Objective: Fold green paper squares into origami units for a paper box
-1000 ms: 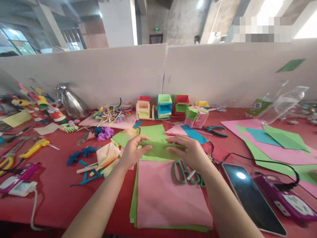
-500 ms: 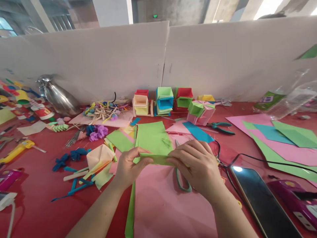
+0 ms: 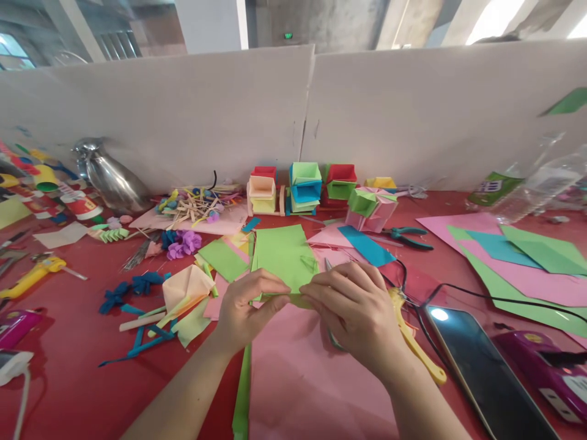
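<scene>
Between both hands is a narrow folded strip of green paper (image 3: 300, 300), held level above a pink sheet (image 3: 316, 379). My left hand (image 3: 252, 308) pinches its left part between thumb and fingers. The right part is pinched by my right hand (image 3: 355, 305), whose fingers hide much of the strip. Just beyond the fingertips lies a larger green sheet (image 3: 282, 247). Scissors (image 3: 334, 340) rest on the pink sheet, mostly covered by my right hand.
Folded paper boxes (image 3: 306, 189) stand along the white partition. Pliers (image 3: 408, 237), a yellow-handled tool (image 3: 419, 345), a black cable (image 3: 477, 296) and a phone (image 3: 486, 366) lie to the right. Paper scraps (image 3: 188, 293) and a steel jug (image 3: 110, 177) are on the left.
My hands have come closer together along the green strip, covering more of it. My right hand has shifted left, and more of the yellow-handled tool shows.
</scene>
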`<state>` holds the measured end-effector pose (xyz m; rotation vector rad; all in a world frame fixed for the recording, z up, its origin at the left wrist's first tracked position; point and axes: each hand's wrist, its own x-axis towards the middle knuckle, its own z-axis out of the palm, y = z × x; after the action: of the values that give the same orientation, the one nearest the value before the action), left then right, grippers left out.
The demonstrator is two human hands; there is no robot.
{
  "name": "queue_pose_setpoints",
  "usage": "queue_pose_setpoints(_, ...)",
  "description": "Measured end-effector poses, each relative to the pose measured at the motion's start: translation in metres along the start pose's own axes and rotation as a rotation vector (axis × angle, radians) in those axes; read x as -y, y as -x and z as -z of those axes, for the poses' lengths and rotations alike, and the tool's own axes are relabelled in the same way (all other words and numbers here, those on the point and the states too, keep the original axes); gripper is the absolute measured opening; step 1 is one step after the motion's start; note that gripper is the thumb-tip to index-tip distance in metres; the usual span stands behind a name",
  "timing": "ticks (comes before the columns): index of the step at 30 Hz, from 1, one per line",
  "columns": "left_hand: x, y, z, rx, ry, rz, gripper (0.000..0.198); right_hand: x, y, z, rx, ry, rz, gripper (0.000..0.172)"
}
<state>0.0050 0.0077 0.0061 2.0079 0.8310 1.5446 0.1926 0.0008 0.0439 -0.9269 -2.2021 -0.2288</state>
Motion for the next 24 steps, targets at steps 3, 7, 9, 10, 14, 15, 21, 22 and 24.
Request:
queue_pose_setpoints(3,-0.001,-0.001,0.0,-0.009,-0.056,-0.063,0.011,0.001,0.001,0.001,0.011,-0.035,-0.001,0.014)
queue_pose_setpoints(7,-0.002,0.0,0.0,-0.028,-0.06,-0.052,0.008,0.002,0.001,-0.001,0.029,-0.043,-0.011,0.014)
queue_pose_setpoints(9,-0.003,0.002,-0.001,-0.021,-0.038,-0.026,0.008,0.003,0.002,-0.004,0.012,-0.042,-0.017,0.011)
queue_pose_setpoints(10,-0.003,0.003,-0.002,-0.011,-0.025,-0.017,0.008,0.004,0.003,-0.005,0.001,-0.042,-0.017,0.01)
queue_pose_setpoints(14,-0.002,0.004,-0.005,0.016,-0.026,-0.041,0.008,0.005,0.004,-0.009,-0.032,-0.029,0.018,0.009)
queue_pose_setpoints(15,-0.001,0.004,-0.005,0.009,-0.045,-0.059,0.008,0.004,0.004,-0.009,-0.036,-0.024,0.03,0.01)
queue_pose_setpoints(21,0.011,-0.002,0.01,-0.116,-0.048,-0.096,0.009,-0.013,0.002,-0.002,-0.122,0.013,0.024,0.012)
queue_pose_setpoints(22,0.012,-0.003,0.013,-0.113,-0.036,-0.084,0.009,-0.016,0.001,-0.002,-0.137,0.015,0.016,0.011)
queue_pose_setpoints(24,0.014,-0.004,0.019,-0.074,-0.041,-0.043,0.009,-0.021,0.002,-0.002,-0.152,0.019,0.01,0.01)
